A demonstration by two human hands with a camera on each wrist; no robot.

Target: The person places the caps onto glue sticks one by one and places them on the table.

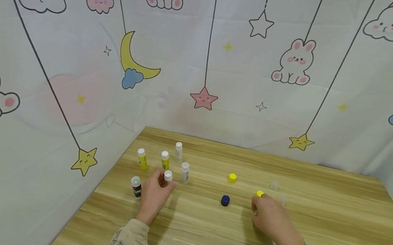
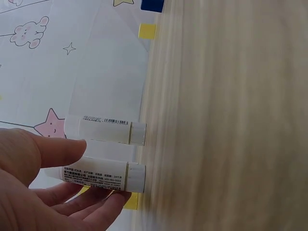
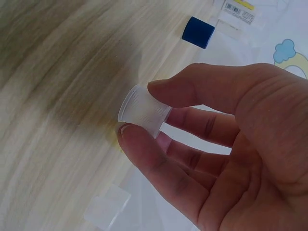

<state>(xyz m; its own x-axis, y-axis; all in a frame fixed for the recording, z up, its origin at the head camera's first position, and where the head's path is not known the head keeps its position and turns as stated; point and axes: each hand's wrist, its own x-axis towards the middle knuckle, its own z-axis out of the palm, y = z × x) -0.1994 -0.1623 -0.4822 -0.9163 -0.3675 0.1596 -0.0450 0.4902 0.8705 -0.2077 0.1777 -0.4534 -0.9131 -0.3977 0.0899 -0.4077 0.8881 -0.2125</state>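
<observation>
My left hand holds an uncapped white glue stick upright between thumb and fingers, its base at the tabletop. Beside it stands another white glue stick. Two yellow glue sticks and a further white one are behind the hand, while a dark-labelled one is to its left. Over on the right side, my right hand pinches a clear ribbed cap between thumb and fingertips, just above the table. A yellow cap shows right behind those fingers.
Another yellow cap and a dark blue cap lie mid-table between the hands. Two clear caps are beyond the right hand. Patterned white cloth hangs along the back and sides of the wooden table.
</observation>
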